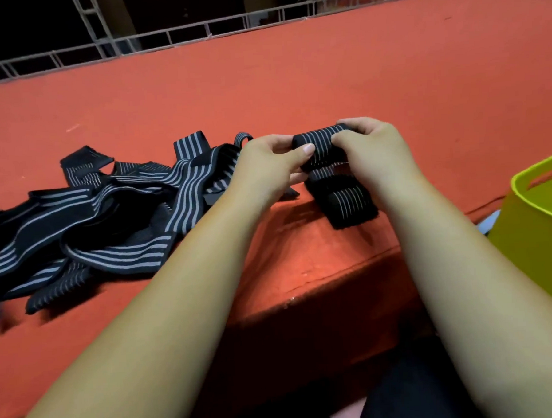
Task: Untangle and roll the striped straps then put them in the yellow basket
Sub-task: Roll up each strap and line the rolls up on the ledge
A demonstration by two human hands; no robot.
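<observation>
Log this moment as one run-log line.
step: roll strap | left hand: pinches strap roll | right hand: grips same roll | tangled straps: heaped on red surface, left | yellow basket: right edge

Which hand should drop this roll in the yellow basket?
Right. The right hand grips the rolled strap, and the yellow basket sits on that side; the left hand, also holding it, would likely reach across.

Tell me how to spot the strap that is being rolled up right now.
Start at the wide red table, with the yellow basket at the right. Just left of the basket, the left hand and right hand hold one black strap with thin pale stripes. Unlike the loose tangled pile further left, it is partly wound into a roll.
</observation>
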